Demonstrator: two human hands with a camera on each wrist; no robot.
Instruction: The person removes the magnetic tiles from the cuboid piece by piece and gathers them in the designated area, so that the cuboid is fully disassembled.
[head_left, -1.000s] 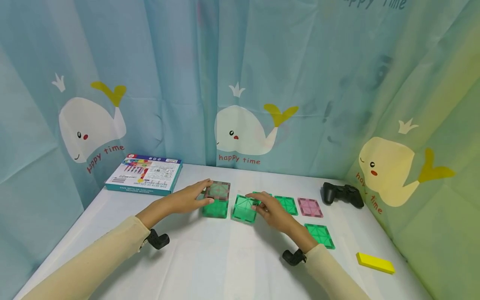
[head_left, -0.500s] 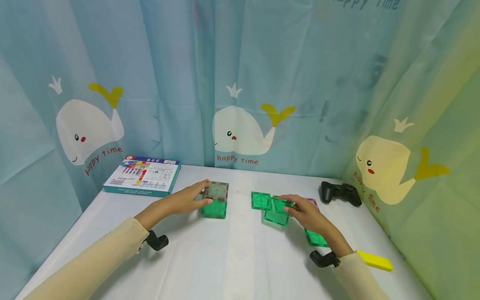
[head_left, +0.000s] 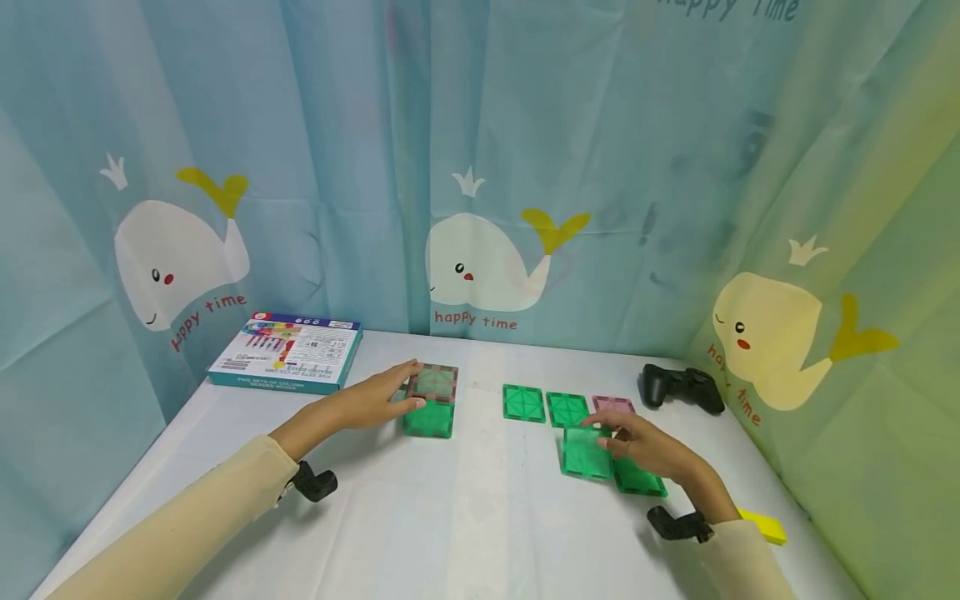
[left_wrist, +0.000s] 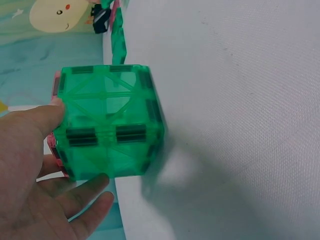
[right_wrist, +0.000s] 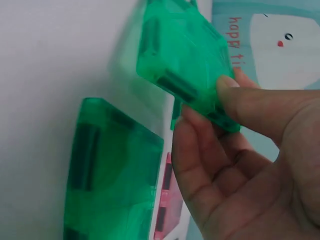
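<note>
My left hand [head_left: 371, 400] grips a small cube of magnetic tiles [left_wrist: 107, 115], with the thumb on one side and fingertips on another. The cube's front is green and its top looks pinkish in the head view. Further right, my right hand [head_left: 656, 450] pinches a square green magnetic tile [head_left: 587, 452] by its edge, between thumb and fingers. In the right wrist view this tile [right_wrist: 187, 57] is tilted and held above the table. A second green tile [head_left: 639, 478] lies under and beside the right hand, partly covered by it.
Two green tiles [head_left: 523, 403] and a pink tile [head_left: 612, 405] lie in a row behind. A black game controller [head_left: 681, 387] sits at the back right, a yellow block [head_left: 767, 527] lies partly behind the right forearm, and a flat box [head_left: 288, 352] rests at the back left.
My right hand has moved rightward with the green tile, from beside the cube to near the tile lying at the right. The left hand has stayed on the cube.
</note>
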